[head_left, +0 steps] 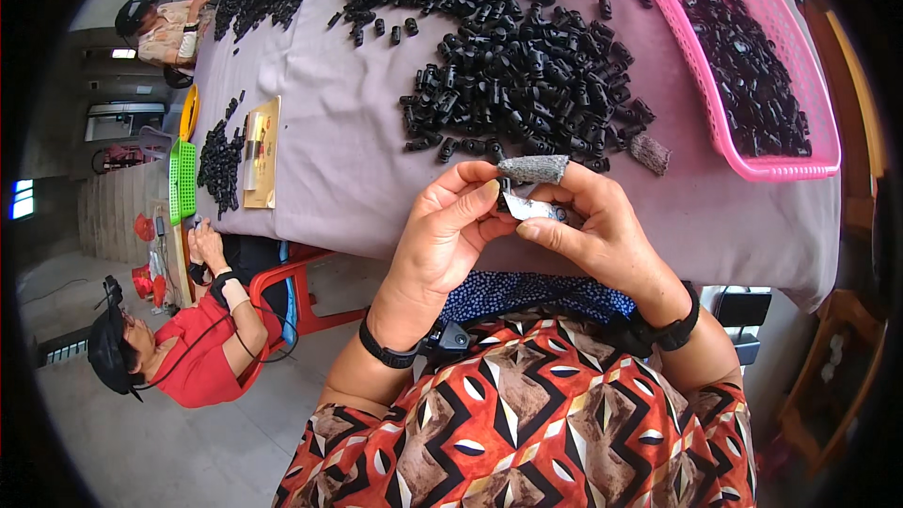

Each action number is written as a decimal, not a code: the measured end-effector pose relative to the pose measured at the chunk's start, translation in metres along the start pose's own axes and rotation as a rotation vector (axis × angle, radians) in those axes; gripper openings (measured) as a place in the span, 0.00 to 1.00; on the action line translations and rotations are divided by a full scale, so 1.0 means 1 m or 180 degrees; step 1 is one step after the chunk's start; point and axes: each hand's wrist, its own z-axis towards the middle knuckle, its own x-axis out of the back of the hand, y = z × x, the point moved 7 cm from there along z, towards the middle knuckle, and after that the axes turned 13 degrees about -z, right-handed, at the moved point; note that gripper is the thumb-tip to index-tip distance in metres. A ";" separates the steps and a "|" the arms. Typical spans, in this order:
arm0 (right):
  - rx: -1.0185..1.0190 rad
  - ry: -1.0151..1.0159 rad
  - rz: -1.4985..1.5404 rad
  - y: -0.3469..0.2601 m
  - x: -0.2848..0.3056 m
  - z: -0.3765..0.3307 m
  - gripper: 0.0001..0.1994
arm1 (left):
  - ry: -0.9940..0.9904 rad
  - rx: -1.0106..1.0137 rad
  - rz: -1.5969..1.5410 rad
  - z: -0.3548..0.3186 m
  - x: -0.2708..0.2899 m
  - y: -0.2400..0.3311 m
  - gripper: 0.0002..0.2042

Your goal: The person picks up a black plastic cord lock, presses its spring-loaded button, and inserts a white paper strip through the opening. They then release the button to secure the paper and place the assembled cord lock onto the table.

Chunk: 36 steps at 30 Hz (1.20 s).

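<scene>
My left hand pinches a small black plastic cord lock between thumb and fingertips, in front of my body. My right hand grips a flat, pale piece with a pointed tip, perhaps a wrapped blade, between thumb and fingers. Its tip reaches the cord lock, and the two hands almost meet. A grey knitted finger cover sits on my right index finger. Just beyond my hands lies a big heap of similar black cord locks. Another grey knitted piece rests at the heap's right edge.
A pink plastic basket with more black parts stands at the right of the cloth-covered table. To the left are a card pack, a smaller pile and a green basket. Two people sit along the left side.
</scene>
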 end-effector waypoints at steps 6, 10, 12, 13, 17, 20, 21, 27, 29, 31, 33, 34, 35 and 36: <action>-0.0126 -0.0094 0.0011 0.000 0.000 -0.001 0.21 | -0.0029 -0.0053 -0.0034 0.000 -0.001 0.000 0.08; -0.0053 -0.0111 -0.0048 0.000 0.000 -0.001 0.21 | -0.0103 -0.0034 -0.0103 0.001 -0.002 -0.001 0.10; -0.0053 -0.0119 0.0048 -0.001 0.000 0.000 0.21 | -0.0173 -0.0007 -0.0132 0.001 -0.002 -0.001 0.10; -0.0050 -0.0121 0.0051 -0.001 0.000 -0.001 0.21 | -0.0209 0.0020 -0.0151 0.000 -0.002 -0.001 0.10; -0.0120 -0.0178 0.0159 -0.003 0.000 -0.001 0.21 | -0.0282 0.0037 -0.0194 0.000 -0.003 -0.002 0.11; -0.0173 -0.0181 0.0372 0.001 -0.002 0.000 0.19 | -0.0289 0.0037 -0.0215 0.001 -0.001 -0.003 0.11; -0.0166 -0.0144 0.0527 0.003 -0.002 0.001 0.19 | -0.0290 0.0037 -0.0216 0.000 -0.002 -0.004 0.11; -0.0208 -0.0246 0.0555 -0.002 -0.002 0.000 0.18 | -0.0314 0.0057 -0.0307 0.001 -0.004 -0.006 0.12; -0.0223 -0.0307 0.0470 0.000 -0.001 -0.001 0.19 | -0.0308 0.0033 -0.0241 0.001 -0.004 -0.004 0.13; -0.0237 -0.0373 0.0391 0.001 -0.002 -0.001 0.19 | -0.0285 0.0030 -0.0256 0.001 -0.001 -0.004 0.13; -0.0244 -0.0402 0.0355 0.000 -0.003 -0.001 0.20 | -0.0261 0.0026 -0.0272 0.001 0.000 -0.004 0.13; -0.0245 -0.0403 0.0357 0.000 -0.003 -0.001 0.20 | -0.0284 0.0041 -0.0274 0.001 0.000 -0.004 0.13; -0.0221 -0.0388 0.0399 0.000 -0.003 -0.001 0.20 | -0.0308 0.0056 -0.0275 0.001 0.000 -0.005 0.13; -0.0197 -0.0373 0.0439 0.000 -0.003 -0.001 0.19 | -0.0306 0.0057 -0.0275 0.001 0.000 -0.005 0.13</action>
